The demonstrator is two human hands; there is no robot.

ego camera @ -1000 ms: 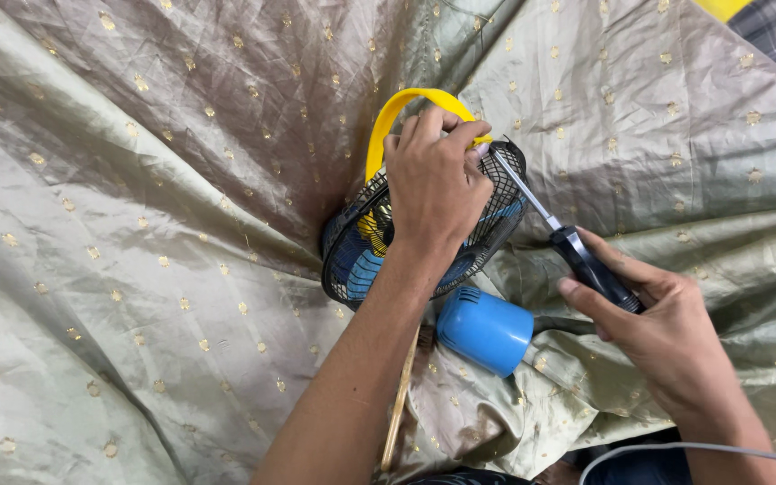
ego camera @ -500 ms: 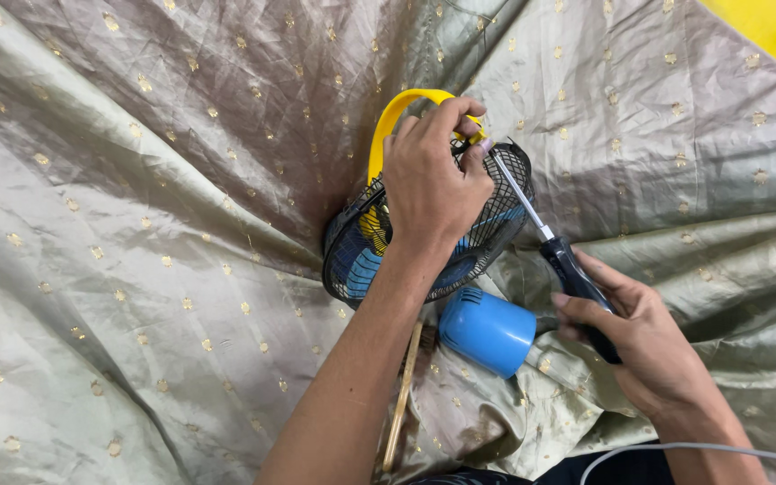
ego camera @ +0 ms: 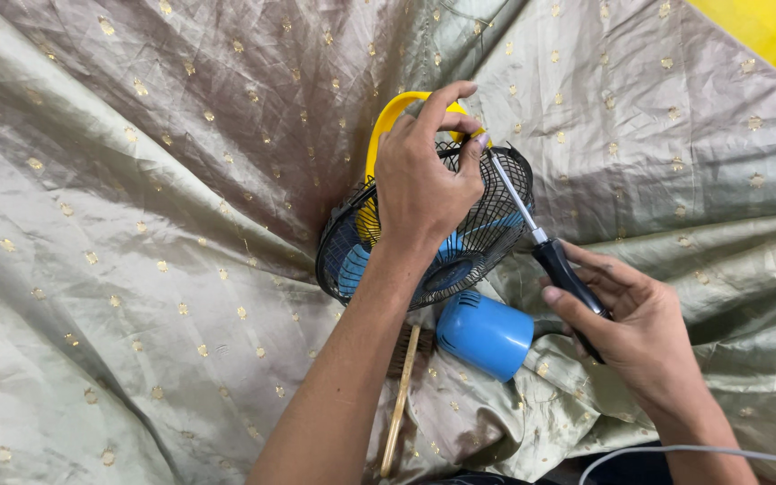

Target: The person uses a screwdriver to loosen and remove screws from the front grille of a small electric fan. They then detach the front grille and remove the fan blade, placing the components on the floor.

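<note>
Black plastic is being gripped nearest the camera: the screwdriver [ego camera: 550, 251] handle is being held by the right hand [ego camera: 630, 328], its fingers [ego camera: 586, 314] wrapped round the grip, while the steel shaft is being aimed up at the rim of the fan [ego camera: 424, 242]. Just beside it, low in view, the blue motor housing [ego camera: 485, 334] is being left resting on the cloth [ego camera: 136, 269], with a thin wooden stick [ego camera: 401, 395] lying close by and a white cable [ego camera: 675, 449] crossing the bottom corner. Farther on, the black wire cage is being steadied by the left hand [ego camera: 419, 184], whose fingers [ego camera: 471, 154] are being pressed together at the rim where the screwdriver tip meets it; what they are pinching cannot be told. A yellow handle [ego camera: 379, 135] is arching behind the cage.

The fan is judged to be light, its wire cage springy and easily bent, so it is best held by the rim or the stiff housing. The shiny, gold-dotted cloth is lying crumpled and probably slippery. Farthest off, a yellow surface [ego camera: 774, 31] is showing in the corner.
</note>
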